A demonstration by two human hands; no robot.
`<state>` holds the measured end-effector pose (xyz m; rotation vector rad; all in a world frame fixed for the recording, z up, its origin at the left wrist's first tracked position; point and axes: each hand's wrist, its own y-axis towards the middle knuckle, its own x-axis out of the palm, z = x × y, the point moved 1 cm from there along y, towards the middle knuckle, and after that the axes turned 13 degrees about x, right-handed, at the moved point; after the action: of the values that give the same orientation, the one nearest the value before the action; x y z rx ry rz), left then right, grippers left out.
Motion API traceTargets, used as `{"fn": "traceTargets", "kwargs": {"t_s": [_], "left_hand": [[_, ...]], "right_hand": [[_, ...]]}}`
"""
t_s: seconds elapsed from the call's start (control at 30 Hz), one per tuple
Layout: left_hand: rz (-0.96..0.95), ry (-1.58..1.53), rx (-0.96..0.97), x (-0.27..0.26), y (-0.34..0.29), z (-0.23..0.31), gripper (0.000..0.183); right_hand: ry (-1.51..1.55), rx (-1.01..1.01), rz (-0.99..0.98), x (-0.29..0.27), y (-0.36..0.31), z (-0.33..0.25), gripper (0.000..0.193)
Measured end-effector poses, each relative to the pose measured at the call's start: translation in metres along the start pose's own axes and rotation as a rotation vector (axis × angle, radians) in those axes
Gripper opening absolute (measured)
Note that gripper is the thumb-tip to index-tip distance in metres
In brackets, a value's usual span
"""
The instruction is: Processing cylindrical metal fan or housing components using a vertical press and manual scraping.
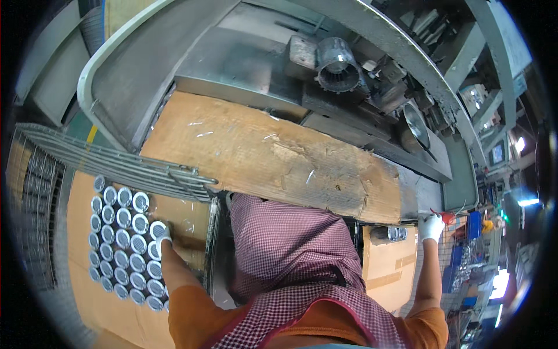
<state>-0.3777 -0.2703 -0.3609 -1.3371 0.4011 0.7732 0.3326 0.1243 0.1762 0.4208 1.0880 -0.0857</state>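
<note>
My left hand [164, 235], in a white glove, is closed around a silver cylindrical metal part [157, 228] at the right edge of a group. Several like parts [122, 238] stand upright in close rows on a cardboard sheet [136, 319] to my left. My right hand [430, 228], also gloved in white, is out to the right with fingers closed. A red object [447, 217] sticks out beside its fingers, its kind unclear. More silver parts [397, 234] lie at the far edge of a cardboard surface [386, 273] on my right.
A wire cage wall [116, 160] borders the parts on the left. Ahead is a metal machine bay with a worn cardboard cover [261, 151] on its front ledge. A slotted metal cylinder [337, 67] and a round metal disc [414, 131] sit inside it. Blue bins [453, 256] stand farther right.
</note>
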Motion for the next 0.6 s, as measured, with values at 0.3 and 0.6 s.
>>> {"fn": "traceTargets", "kwargs": {"t_s": [0.3, 0.6], "left_hand": [[0.279, -0.046, 0.066, -0.079, -0.131, 0.021, 0.076], [0.8, 0.326, 1.12, -0.17, -0.346, 0.082, 0.04]], "right_hand": [[0.051, -0.03, 0.034, 0.002, 0.003, -0.006, 0.03], [0.199, -0.148, 0.269, 0.012, 0.001, -0.001, 0.029]]}}
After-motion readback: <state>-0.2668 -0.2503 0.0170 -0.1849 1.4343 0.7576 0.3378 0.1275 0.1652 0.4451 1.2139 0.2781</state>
